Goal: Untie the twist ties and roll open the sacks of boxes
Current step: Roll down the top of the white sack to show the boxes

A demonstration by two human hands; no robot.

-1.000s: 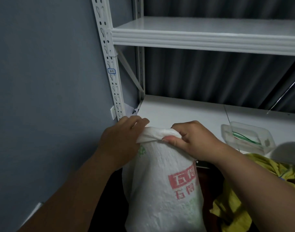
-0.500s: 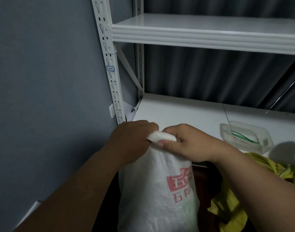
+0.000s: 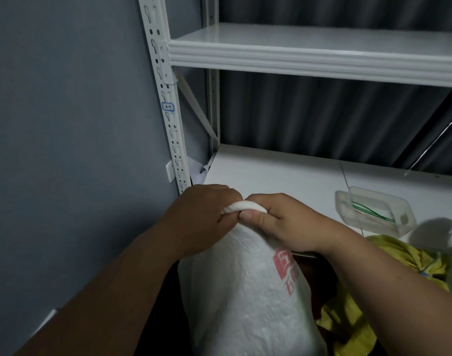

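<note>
White sack (image 3: 248, 291) neck in both hands

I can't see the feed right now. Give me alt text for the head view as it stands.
Both hands grip the bunched neck of a white woven sack with red print, the left hand and right hand close together at its top. Behind stands a white shelf holding a clear plastic tray with green twist ties; yellow fabric lies to the right.

Storeroom, white slotted metal shelving (image 3: 314, 55) against grey wall (image 3: 65, 124), dark corrugated panel (image 3: 309, 111) behind
</note>
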